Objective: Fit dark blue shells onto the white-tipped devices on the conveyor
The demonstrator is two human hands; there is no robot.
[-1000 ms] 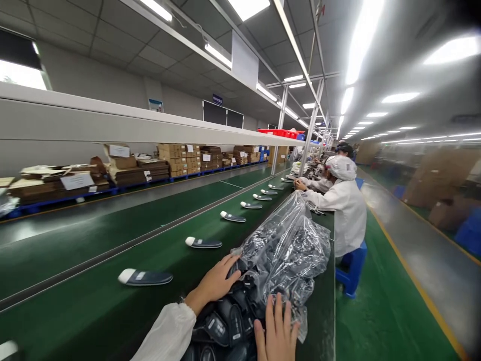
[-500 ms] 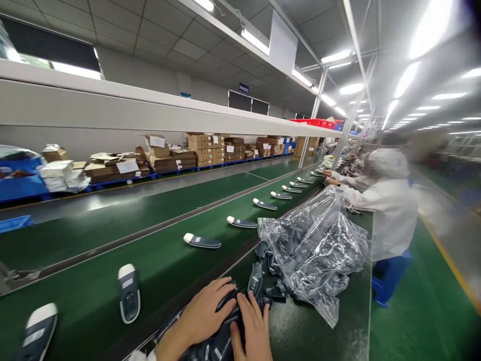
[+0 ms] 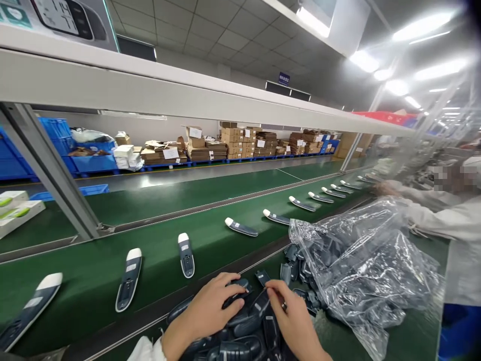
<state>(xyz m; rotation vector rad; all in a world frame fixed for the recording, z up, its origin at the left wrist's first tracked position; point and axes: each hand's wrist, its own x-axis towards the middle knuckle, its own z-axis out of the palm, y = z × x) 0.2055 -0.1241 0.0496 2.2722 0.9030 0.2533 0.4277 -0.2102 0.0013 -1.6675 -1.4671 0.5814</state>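
Observation:
My left hand point(image 3: 205, 313) lies palm down on a heap of dark blue-grey handset shells point(image 3: 240, 331) at the table's near edge, fingers curled over one shell. Just to its right, my right hand point(image 3: 295, 321) pinches the end of another shell from the heap between thumb and fingers. Next to my right hand lies a crumpled clear plastic bag point(image 3: 361, 265) with more dark shells inside and spilling from its mouth. On the green conveyor belt point(image 3: 158, 235) beyond, a row of assembled handsets point(image 3: 186, 254) with white tips lies spaced out.
A co-worker in white sits at the right point(image 3: 451, 220), arms reaching to the belt. A grey upright post point(image 3: 48, 170) rises from the belt's far side on the left. Cardboard boxes point(image 3: 233, 140) and blue crates point(image 3: 56, 145) line the back wall. White boxes point(image 3: 15, 208) sit far left.
The view has swung left and down. My hands moved apart on the heap; my right hand now pinches a shell. The handsets on the belt have travelled toward the left.

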